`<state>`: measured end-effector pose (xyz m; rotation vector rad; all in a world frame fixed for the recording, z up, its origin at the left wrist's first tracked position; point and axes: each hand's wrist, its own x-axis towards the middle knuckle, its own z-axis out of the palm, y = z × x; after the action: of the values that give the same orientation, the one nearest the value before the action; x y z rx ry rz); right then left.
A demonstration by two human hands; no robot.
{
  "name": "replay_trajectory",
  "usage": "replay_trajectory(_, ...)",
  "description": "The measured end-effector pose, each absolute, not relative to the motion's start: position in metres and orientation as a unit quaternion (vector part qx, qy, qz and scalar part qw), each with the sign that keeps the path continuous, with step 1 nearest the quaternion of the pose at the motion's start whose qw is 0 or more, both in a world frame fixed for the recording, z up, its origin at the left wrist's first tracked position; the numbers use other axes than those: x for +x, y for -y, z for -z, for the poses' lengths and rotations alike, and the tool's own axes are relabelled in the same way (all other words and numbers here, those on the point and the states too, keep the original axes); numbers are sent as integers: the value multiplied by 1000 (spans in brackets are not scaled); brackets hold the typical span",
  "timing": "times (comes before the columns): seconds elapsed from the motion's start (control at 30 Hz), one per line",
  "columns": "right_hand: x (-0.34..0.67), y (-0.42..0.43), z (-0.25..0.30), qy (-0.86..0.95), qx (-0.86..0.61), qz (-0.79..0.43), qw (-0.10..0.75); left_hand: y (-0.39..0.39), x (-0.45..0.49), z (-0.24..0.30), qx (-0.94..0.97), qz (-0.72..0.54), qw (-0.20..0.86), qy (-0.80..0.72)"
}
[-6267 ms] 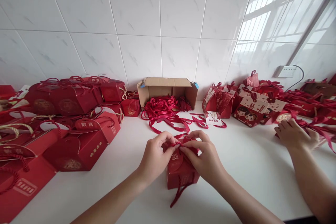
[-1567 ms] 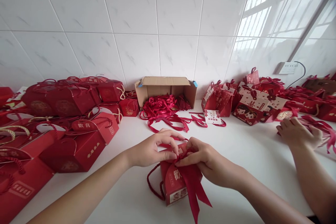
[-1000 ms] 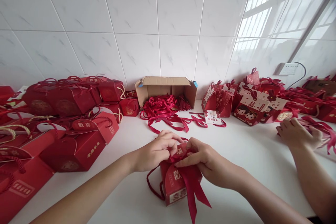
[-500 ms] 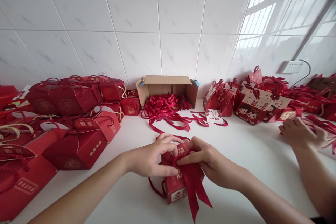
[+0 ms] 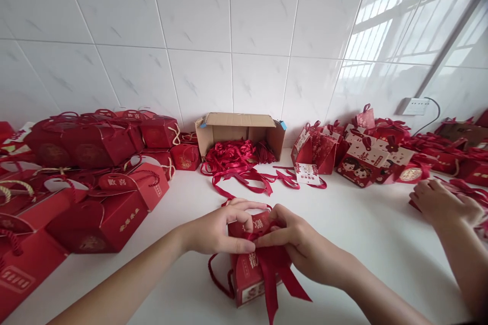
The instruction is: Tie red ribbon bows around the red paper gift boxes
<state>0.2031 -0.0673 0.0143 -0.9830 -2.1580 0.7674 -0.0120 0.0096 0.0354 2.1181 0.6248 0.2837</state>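
A red gift box (image 5: 244, 275) with gold lettering and a dark red cord handle (image 5: 218, 275) stands on the white table. Across its top lies a wide red ribbon (image 5: 271, 279), its two cut tails hanging down the near side. My left hand (image 5: 224, 231) rests on the box's left upper edge, thumb and fingers closed at the middle of the ribbon. From the other side my right hand (image 5: 301, 241) pinches the ribbon, its index fingertip meeting my left thumb. The ribbon's middle is partly hidden by my fingers.
A cardboard box (image 5: 241, 121) full of loose red ribbons (image 5: 238, 155) stands against the tiled wall. Red gift boxes (image 5: 102, 213) crowd the left; patterned gift boxes (image 5: 360, 162) and a white card (image 5: 307, 174) are at right. Another person's hand (image 5: 444, 203) is far right.
The view has shifted slightly. My right index finger has moved left along the ribbon to my left thumb, and the ribbon tails have swung a little.
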Motion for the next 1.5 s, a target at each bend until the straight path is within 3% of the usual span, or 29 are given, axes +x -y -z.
replay_trajectory(0.57, 207, 68, -14, 815, -358, -294, 348, 3, -8, -39, 813, -214, 450, -303)
replay_trajectory(0.9, 208, 57, -8, 703, -389, -425, 417, 26, 4, -33, 797, -268, 387, -379)
replay_trajectory(1.1, 207, 52, -1, 643, -394, -478, 451, 27, 12, -26, 760, -323, 404, -394)
replay_trajectory(1.5, 207, 50, 3, 621, -381, -491, 478, 21, 17, -22, 741, -317, 442, -395)
